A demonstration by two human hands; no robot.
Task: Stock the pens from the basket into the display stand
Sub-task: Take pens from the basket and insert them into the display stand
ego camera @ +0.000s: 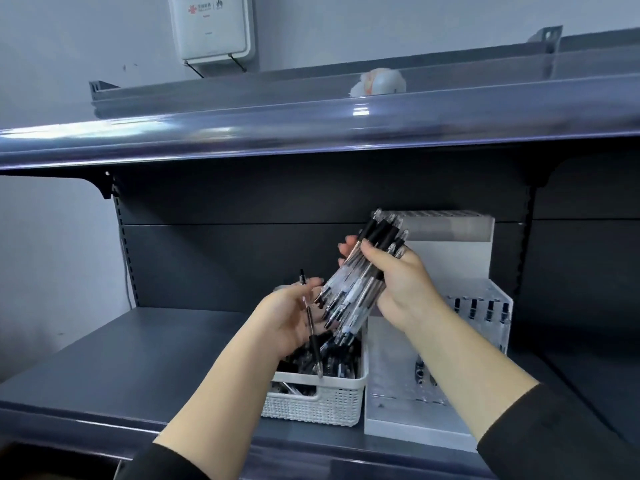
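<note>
The right hand [398, 282] grips a bundle of pens [360, 282] above the basket [322, 403] while the left hand [291, 320] holds a single pen [310, 323], so next I judge it must go into a slot of the display stand [481, 306].

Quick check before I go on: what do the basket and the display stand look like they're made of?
Basket: likely white molded plastic, matte, judging by its woven-pattern walls and cut-out handle slot.
Display stand: probably clear acrylic on a white base; pens show through its glossy transparent front rows. The base material is unclear.
</note>
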